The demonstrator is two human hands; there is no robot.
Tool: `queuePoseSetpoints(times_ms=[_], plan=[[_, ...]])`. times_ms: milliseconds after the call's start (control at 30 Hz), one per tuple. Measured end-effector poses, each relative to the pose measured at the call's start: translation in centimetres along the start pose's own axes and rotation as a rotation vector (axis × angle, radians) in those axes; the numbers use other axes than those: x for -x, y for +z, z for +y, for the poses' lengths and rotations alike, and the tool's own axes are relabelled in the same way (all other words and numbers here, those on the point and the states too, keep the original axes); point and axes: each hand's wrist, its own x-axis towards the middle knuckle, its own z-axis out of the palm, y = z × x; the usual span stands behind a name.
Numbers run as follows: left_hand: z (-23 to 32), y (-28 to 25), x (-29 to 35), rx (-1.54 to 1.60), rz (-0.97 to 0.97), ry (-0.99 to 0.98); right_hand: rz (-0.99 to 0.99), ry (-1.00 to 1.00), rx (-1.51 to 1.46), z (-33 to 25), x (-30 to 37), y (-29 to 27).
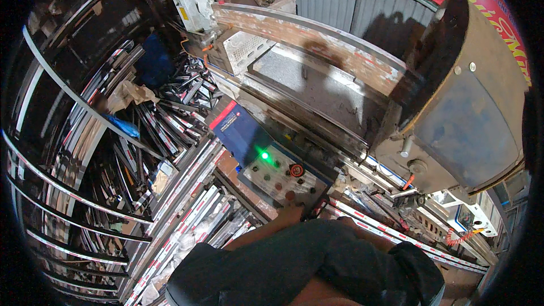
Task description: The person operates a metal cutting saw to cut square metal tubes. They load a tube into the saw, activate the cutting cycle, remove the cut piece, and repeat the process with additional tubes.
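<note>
A control panel [258, 178] with several round buttons sits in front of me, tilted, and a green light [265, 156] glows on it. My left hand [291, 211] reaches to the panel's near edge, by a reddish round button [290, 195]. Its fingers are too small and partly covered to read. A red knob [296, 170] stands farther up the panel. My right hand [347, 224] is mostly covered by my dark clothing, and only a bit of skin and forearm shows beside red-and-white striped bars [391, 231].
A large machine with a metal hood [464, 102] stands at right. Its long bed [306, 76] runs across behind the panel. Striped metal profiles [181, 238] lie in bundles at left, beside a heap of offcuts [195, 82]. Curved rack bars [79, 209] stand at far left.
</note>
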Motion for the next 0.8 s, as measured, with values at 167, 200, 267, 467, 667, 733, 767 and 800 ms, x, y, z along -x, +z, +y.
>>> queuePoseSetpoints(times_ms=[167,200,267,467,667,733,767,800], plan=[[-2.6,4.3,-2.3,-0.121,-0.012,-0.001,-0.014,-0.034,0.046,-0.4,0.0,-1.5],[-1.9,3.0,-2.1,-0.102,-0.016,0.001,-0.002,-0.014,0.016,-0.3,0.5,-0.8],[-1.6,2.1,-1.6,-0.069,0.003,0.001,0.01,-0.018,0.02,-0.4,0.5,-0.5],[0.2,-0.9,0.1,-0.063,-0.07,-0.042,0.037,-0.075,-0.07,-0.2,0.0,-0.2],[0.9,-2.4,0.8,-0.106,-0.029,0.008,0.004,-0.05,0.023,0.4,-0.5,0.6],[-1.2,0.2,-1.1,-0.156,0.023,0.006,0.058,0.038,-0.086,-1.1,-0.1,0.0],[-1.9,1.1,-1.8,-0.145,0.026,0.036,0.054,-0.007,-0.058,-0.2,0.0,0.2],[-2.0,1.4,-2.1,-0.134,0.027,0.069,0.051,-0.048,-0.032,0.9,-0.3,0.9]])
